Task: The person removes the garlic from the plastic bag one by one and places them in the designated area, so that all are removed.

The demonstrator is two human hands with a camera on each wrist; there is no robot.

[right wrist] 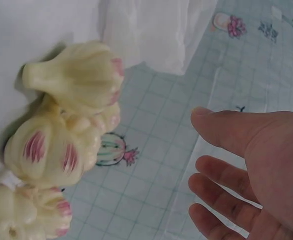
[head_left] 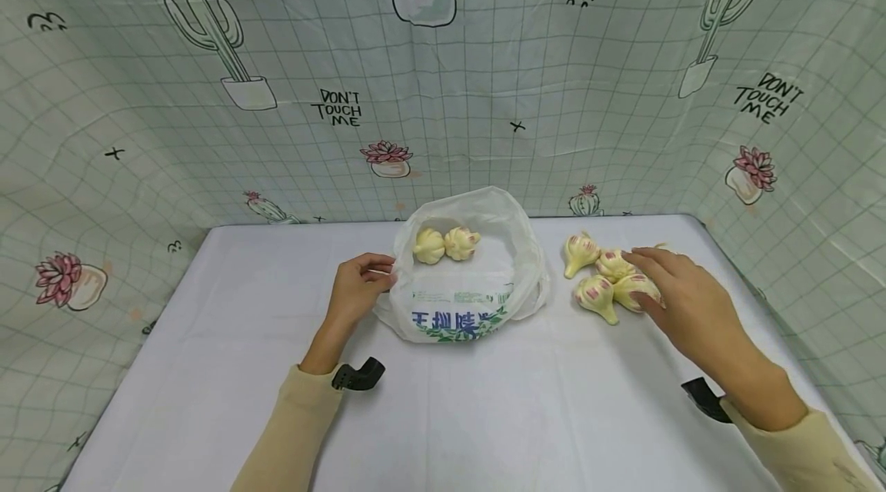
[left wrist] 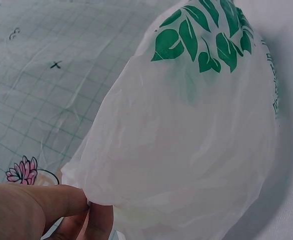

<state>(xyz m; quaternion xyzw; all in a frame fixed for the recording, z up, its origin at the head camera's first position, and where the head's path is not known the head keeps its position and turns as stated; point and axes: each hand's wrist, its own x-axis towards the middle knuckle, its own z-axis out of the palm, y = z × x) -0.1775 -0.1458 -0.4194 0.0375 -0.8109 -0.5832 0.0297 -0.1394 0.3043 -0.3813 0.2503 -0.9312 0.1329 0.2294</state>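
Note:
A white translucent plastic bag (head_left: pixel 533 265) with green leaves and blue lettering sits mid-table, its mouth spread wide. Two garlic bulbs (head_left: pixel 429 246) lie inside it, side by side. My left hand (head_left: pixel 356 288) pinches the bag's left edge between thumb and fingers; the left wrist view shows this grip on the thin plastic (left wrist: pixel 186 145). To the right of the bag, several pink-streaked garlic bulbs (head_left: pixel 597 295) lie clustered together. Over that cluster hovers my right hand (head_left: pixel 692 307), fingers spread apart. In the right wrist view, a gap separates this hand (right wrist: pixel 256 170) from the bulbs (right wrist: pixel 76 77).
A white cloth covers the table (head_left: pixel 208 369). Behind it and on both sides hangs a pale green grid-patterned curtain (head_left: pixel 457 92) printed with cacti, meeting the table's back edge just beyond the bag and garlic. A black strap (head_left: pixel 358 374) shows at the left wrist.

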